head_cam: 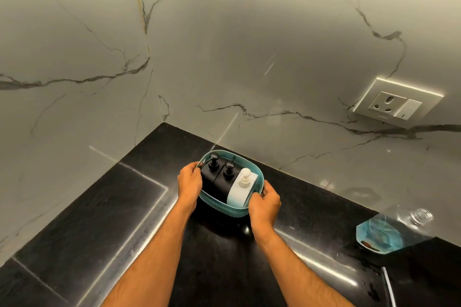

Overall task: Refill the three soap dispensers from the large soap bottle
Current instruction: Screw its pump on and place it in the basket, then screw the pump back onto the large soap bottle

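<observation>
A teal oval basket (225, 209) stands on the black counter near the corner. Inside it are two black pump dispensers (211, 177) (227, 179) and one white pump dispenser (242, 190), all upright with pumps on. My left hand (190, 180) grips the basket's left rim and my right hand (265, 204) grips its right front rim. The large clear soap bottle (389, 230), with blue liquid in its lower part, stands at the right with its neck open and no cap visible.
The black counter (99, 219) meets marble walls at the back and left. A white wall socket and switch plate (396, 103) sits on the back wall at the right. A thin white edge (389, 286) shows at the lower right.
</observation>
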